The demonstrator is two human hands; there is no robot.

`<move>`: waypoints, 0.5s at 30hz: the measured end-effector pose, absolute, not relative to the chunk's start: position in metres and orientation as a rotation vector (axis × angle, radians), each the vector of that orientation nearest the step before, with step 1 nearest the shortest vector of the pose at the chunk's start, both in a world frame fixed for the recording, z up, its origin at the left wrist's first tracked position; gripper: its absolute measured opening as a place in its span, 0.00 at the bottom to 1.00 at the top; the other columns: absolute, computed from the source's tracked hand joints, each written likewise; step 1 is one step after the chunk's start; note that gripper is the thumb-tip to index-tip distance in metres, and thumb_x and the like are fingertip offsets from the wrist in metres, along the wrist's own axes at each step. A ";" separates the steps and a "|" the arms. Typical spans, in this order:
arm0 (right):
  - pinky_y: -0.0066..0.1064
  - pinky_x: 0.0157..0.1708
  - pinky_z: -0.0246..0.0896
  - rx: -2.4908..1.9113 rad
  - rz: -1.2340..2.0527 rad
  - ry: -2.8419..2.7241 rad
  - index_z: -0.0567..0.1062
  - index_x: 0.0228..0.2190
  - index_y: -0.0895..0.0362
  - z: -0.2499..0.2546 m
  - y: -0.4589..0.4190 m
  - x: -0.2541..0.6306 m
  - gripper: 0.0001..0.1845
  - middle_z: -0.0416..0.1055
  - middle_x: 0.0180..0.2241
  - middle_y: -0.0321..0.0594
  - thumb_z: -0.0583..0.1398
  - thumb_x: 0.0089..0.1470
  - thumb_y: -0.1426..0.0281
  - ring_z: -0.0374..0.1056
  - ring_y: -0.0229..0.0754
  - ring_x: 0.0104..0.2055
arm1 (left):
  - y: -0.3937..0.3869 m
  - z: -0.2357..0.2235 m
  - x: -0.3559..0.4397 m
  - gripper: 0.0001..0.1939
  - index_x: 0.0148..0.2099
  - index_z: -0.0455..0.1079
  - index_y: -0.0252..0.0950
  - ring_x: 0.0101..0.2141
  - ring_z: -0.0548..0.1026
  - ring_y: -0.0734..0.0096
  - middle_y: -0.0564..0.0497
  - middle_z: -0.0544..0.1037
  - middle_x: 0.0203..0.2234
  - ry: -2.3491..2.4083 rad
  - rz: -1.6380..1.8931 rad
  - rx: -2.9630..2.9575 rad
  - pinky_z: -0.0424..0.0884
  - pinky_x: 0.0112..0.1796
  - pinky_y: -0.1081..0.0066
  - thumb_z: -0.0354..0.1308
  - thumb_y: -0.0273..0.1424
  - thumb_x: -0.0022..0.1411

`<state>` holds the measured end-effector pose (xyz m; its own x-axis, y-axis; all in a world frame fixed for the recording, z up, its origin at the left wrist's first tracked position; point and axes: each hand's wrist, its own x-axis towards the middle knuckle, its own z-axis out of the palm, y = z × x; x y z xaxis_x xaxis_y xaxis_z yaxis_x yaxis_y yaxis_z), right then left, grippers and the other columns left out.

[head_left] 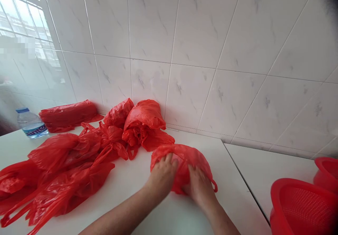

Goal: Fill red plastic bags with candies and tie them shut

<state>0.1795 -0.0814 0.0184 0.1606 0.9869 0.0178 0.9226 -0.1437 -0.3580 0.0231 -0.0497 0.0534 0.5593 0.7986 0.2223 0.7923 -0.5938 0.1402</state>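
Both my hands rest on a crumpled red plastic bag (188,157) that lies on the white table (132,192). My left hand (163,173) presses on its left side with fingers curled over the plastic. My right hand (200,187) grips the bag's lower right part, next to a loose handle loop. Just beyond it, against the tiled wall, sits a bundled red bag (144,122).
Several more red bags (66,164) sprawl over the table's left half, and a rolled red pack (67,115) lies at the wall. A water bottle (30,123) stands far left. Red plastic colander baskets (301,206) sit at the lower right on the adjoining table.
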 end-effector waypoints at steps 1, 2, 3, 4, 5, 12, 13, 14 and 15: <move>0.32 0.37 0.60 -2.185 0.339 -1.842 0.60 0.58 0.51 0.018 -0.080 0.183 0.41 0.69 0.48 0.44 0.59 0.40 0.73 0.65 0.50 0.49 | -0.040 0.053 0.018 0.17 0.47 0.66 0.32 0.42 0.72 0.49 0.35 0.71 0.45 1.478 0.405 2.727 0.68 0.38 0.57 0.50 0.21 0.55; 0.32 0.36 0.60 -2.213 0.371 -1.840 0.56 0.61 0.51 0.017 -0.078 0.188 0.46 0.67 0.51 0.45 0.60 0.38 0.73 0.65 0.50 0.50 | -0.031 0.055 0.012 0.17 0.48 0.66 0.32 0.43 0.72 0.48 0.36 0.72 0.44 1.525 0.392 2.712 0.67 0.39 0.57 0.51 0.21 0.54; 0.31 0.34 0.61 -2.235 0.411 -1.833 0.53 0.62 0.51 0.017 -0.077 0.193 0.49 0.65 0.54 0.45 0.60 0.37 0.72 0.65 0.51 0.51 | -0.025 0.057 0.006 0.19 0.48 0.65 0.33 0.43 0.72 0.50 0.38 0.73 0.43 1.545 0.373 2.706 0.67 0.40 0.58 0.52 0.21 0.53; 0.30 0.33 0.60 -2.248 0.450 -1.824 0.52 0.62 0.51 0.017 -0.076 0.197 0.51 0.62 0.56 0.45 0.60 0.35 0.72 0.64 0.51 0.52 | -0.020 0.059 0.000 0.21 0.48 0.65 0.35 0.43 0.72 0.52 0.40 0.74 0.41 1.541 0.347 2.709 0.66 0.40 0.60 0.53 0.20 0.50; 0.29 0.31 0.60 -2.245 0.489 -1.820 0.53 0.62 0.51 0.018 -0.076 0.202 0.51 0.61 0.57 0.45 0.61 0.34 0.72 0.64 0.51 0.52 | -0.018 0.061 -0.004 0.22 0.47 0.66 0.36 0.42 0.73 0.54 0.43 0.75 0.40 1.520 0.316 2.718 0.66 0.40 0.62 0.53 0.19 0.48; 0.25 0.27 0.57 -2.063 0.512 -1.703 0.74 0.34 0.50 0.034 -0.081 0.222 0.16 0.75 0.35 0.34 0.51 0.48 0.75 0.70 0.38 0.35 | -0.031 0.062 -0.007 0.21 0.39 0.69 0.39 0.36 0.76 0.57 0.48 0.78 0.33 1.260 0.120 2.770 0.67 0.35 0.66 0.54 0.17 0.41; 0.26 0.29 0.58 -2.086 0.473 -1.655 0.74 0.34 0.51 0.035 -0.079 0.223 0.16 0.75 0.36 0.35 0.49 0.51 0.75 0.70 0.38 0.37 | -0.032 0.062 -0.005 0.20 0.39 0.69 0.39 0.36 0.76 0.56 0.48 0.78 0.33 1.241 0.121 2.770 0.67 0.35 0.66 0.55 0.18 0.41; 0.26 0.31 0.59 -2.107 0.448 -1.615 0.74 0.36 0.51 0.035 -0.078 0.224 0.17 0.75 0.39 0.36 0.47 0.54 0.74 0.70 0.39 0.39 | -0.031 0.063 -0.004 0.19 0.39 0.69 0.39 0.37 0.76 0.56 0.48 0.78 0.34 1.228 0.129 2.767 0.67 0.35 0.66 0.55 0.20 0.42; 0.26 0.32 0.59 -2.125 0.439 -1.586 0.74 0.40 0.51 0.036 -0.077 0.225 0.18 0.74 0.42 0.37 0.47 0.55 0.71 0.70 0.40 0.42 | -0.030 0.063 -0.003 0.17 0.39 0.70 0.39 0.37 0.76 0.56 0.48 0.78 0.35 1.221 0.142 2.763 0.67 0.35 0.66 0.56 0.21 0.43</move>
<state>0.2246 -0.0768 0.0357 0.2881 0.9575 0.0135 0.8141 -0.2375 -0.5299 -0.0026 -0.0303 0.0632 0.6706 0.7408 0.0386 0.7298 -0.6682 0.1444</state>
